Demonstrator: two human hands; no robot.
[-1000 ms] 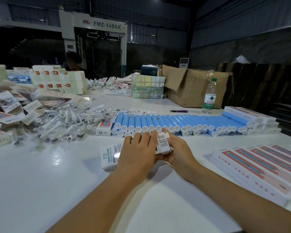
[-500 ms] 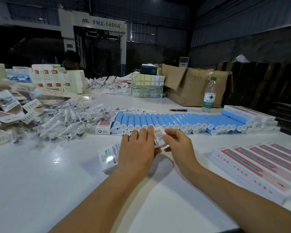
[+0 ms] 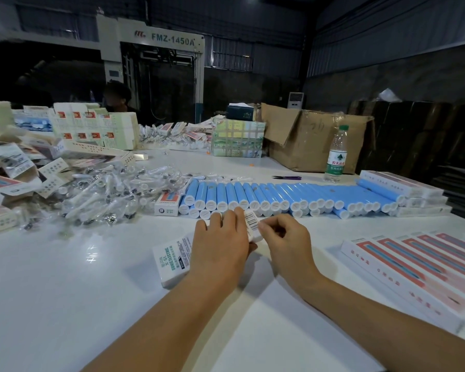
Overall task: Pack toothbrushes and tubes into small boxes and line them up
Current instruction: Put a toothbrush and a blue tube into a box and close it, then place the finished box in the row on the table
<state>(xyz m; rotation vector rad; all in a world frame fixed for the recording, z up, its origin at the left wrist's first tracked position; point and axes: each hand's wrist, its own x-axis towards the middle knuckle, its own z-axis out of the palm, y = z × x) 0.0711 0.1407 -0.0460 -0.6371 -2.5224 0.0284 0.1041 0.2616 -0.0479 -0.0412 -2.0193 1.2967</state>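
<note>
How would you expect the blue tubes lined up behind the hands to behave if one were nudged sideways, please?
The blue tubes look round and smooth, so one would probably roll. Packed side by side, neighbours might shift too. Their capped ends suggest stiff, light shells, though weight cannot be confirmed.

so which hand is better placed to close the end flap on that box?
Right hand, probably: its fingertips already pinch the barcode end of the small box, while the left hand lies over the box, holding it steady.
</note>
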